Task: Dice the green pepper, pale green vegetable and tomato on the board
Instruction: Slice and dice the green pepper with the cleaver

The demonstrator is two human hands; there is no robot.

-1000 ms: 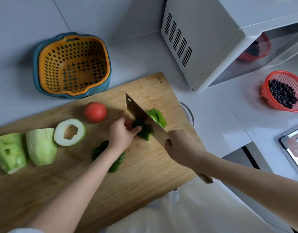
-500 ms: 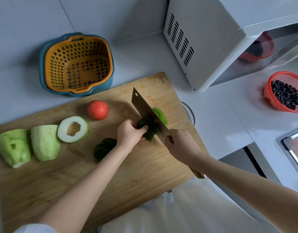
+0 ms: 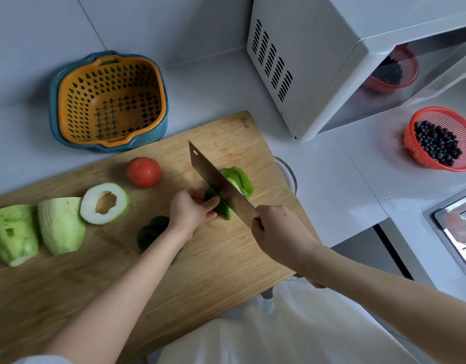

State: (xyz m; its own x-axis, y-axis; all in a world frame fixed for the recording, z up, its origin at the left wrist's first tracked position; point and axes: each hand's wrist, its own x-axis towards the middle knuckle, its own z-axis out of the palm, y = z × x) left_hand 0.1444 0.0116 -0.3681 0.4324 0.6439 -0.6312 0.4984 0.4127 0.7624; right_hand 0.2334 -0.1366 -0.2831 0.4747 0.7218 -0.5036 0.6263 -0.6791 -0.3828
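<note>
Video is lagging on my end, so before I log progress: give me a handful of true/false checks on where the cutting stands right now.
1. The tomato lies whole on the board. True.
2. The right hand grips the cleaver, its blade down in the green pepper. True.
3. The left hand rests on the tomato. False: it holds the green pepper, just beside the blade.
4. The pale green vegetable is already diced. False: it lies in three large pieces, one a hollow ring.
5. The red basket of dark berries stands on the board. False: it stands on the counter, off to the right of the board.
</note>
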